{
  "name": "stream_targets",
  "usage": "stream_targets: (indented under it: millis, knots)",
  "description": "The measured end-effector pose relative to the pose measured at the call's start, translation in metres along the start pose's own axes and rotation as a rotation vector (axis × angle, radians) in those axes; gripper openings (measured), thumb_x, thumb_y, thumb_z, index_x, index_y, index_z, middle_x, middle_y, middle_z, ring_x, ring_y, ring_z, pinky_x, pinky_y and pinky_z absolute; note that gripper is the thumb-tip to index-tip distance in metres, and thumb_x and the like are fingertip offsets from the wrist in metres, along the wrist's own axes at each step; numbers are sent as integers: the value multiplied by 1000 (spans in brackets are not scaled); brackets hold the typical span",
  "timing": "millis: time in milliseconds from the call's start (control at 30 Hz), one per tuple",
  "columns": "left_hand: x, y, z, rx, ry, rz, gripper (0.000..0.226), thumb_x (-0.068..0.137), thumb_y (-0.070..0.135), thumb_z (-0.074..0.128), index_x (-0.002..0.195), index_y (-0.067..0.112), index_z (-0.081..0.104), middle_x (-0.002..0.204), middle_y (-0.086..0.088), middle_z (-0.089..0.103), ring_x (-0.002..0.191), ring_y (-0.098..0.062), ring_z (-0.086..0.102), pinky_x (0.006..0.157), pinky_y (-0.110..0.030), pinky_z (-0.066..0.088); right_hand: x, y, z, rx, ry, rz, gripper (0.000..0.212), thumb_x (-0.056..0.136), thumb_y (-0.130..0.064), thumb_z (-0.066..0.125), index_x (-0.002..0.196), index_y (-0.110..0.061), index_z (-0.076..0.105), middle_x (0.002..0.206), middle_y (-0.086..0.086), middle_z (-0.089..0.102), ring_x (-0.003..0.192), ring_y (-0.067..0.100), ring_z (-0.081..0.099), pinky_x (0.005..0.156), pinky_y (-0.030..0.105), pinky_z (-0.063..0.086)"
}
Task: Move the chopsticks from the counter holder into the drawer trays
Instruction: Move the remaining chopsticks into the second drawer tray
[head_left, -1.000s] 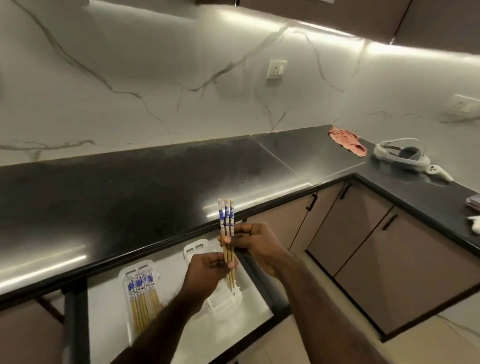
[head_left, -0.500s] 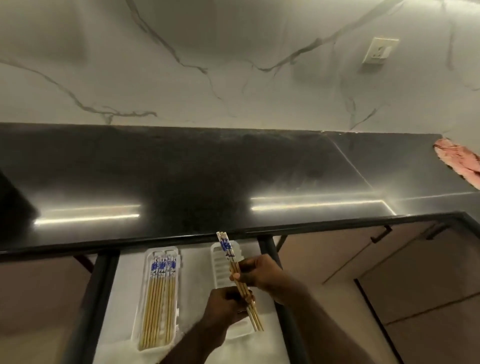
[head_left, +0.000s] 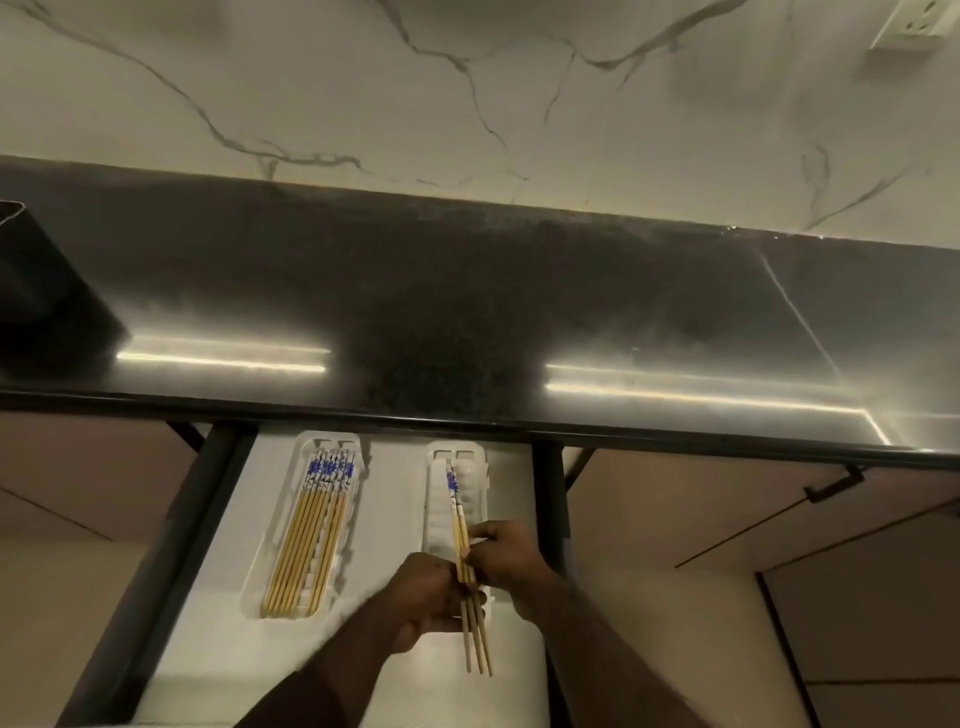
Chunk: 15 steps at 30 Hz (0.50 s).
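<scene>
A small bundle of wooden chopsticks (head_left: 459, 512) with blue-and-white tops lies lengthwise over the right white tray (head_left: 480, 467) in the open drawer. Both hands pinch the bundle at its middle: my left hand (head_left: 423, 592) from the left, my right hand (head_left: 506, 553) from the right. The thin ends stick out past the tray's near end. The left white tray (head_left: 301, 452) holds several chopsticks (head_left: 311, 540) laid side by side. The counter holder is not clearly in view.
The black counter (head_left: 467, 312) runs across above the drawer, its front edge overhanging the trays' far ends. A dark object (head_left: 47, 291) sits at the counter's far left. The drawer's white floor (head_left: 395, 493) shows between the trays. Closed cabinet doors (head_left: 727, 519) stand to the right.
The bundle has tipped from upright in front of the counter down to nearly flat over the right tray. The view has swung left and down onto the drawer.
</scene>
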<state>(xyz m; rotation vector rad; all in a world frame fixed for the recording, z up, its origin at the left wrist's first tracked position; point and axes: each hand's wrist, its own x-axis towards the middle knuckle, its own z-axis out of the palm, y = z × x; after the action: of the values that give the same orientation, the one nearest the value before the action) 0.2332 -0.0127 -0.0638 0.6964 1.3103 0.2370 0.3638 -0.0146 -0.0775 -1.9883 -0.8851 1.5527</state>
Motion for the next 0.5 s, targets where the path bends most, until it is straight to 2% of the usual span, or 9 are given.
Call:
stream_targets:
  millis: [133,233,300,400,500]
  knots:
    - [15,9,-4,3,28,8,22,88,-6,50,98,-11,69,92,-31,71,80,-41,71,74,-47,60,10,4,-1,105,17,53,39,83,5,68,121,0,61,106,18,68,89,27,73,75,37,63]
    - [26,13,-5,-10,40,-2,22,88,-8,47,99,-13,66,84,-29,71,73,-38,70,72,-48,60,13,3,0,94,32,43,17,84,7,65,89,-9,67,92,15,69,89,31,73,79,42,62]
    - [32,12,-4,-21,43,-18,23,87,-9,46,99,-14,66,83,-30,70,73,-39,70,72,-48,60,15,3,2,49,55,26,23,85,4,65,75,-17,63,86,14,69,87,32,74,77,43,62]
    - [40,10,-2,-45,42,-47,23,87,-8,47,99,-14,66,84,-30,69,76,-41,69,73,-49,60,18,4,5,-13,84,9,16,85,0,65,81,-16,65,86,11,70,83,30,74,72,38,63]
    - [47,7,0,-54,44,-51,21,85,-7,50,95,-11,68,82,-28,69,75,-39,69,73,-47,59,22,6,7,-68,128,11,17,88,-3,64,103,-11,69,90,6,69,83,25,73,66,30,62]
